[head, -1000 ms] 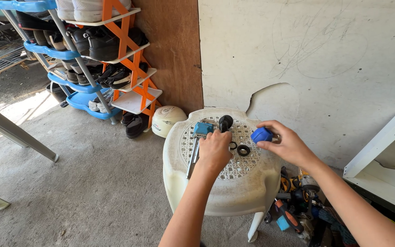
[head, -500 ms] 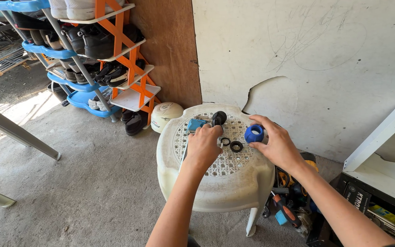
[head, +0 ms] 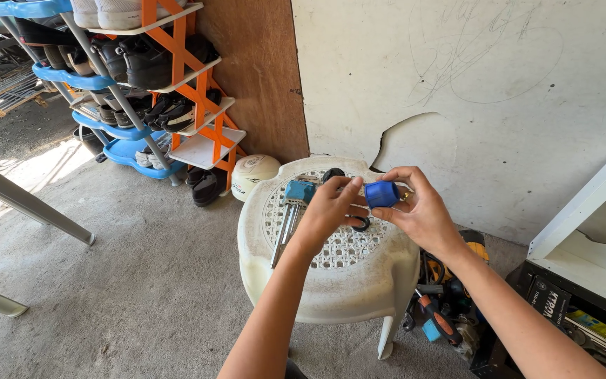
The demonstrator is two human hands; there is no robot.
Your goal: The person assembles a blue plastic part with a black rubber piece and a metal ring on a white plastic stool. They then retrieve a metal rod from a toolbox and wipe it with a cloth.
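Note:
My right hand holds a blue plastic pipe nut on its side, above the white plastic stool. My left hand has its thumb and fingers pinched together against the nut's left end. I cannot see whether anything small is between them. A black rubber ring lies on the stool's lattice top, half hidden under my hands. Behind my left hand lies a metal tool with a blue head, and a black fitting stands at the stool's far edge.
Power tools and a drill lie on the floor right of the stool, next to a dark toolbox and a white frame. An orange and blue shoe rack stands at the back left. A ball rests beside it.
My right hand has lifted the blue nut and turned it onto its side. My left hand rose from the stool top and met the nut's end. The view shifted slightly.

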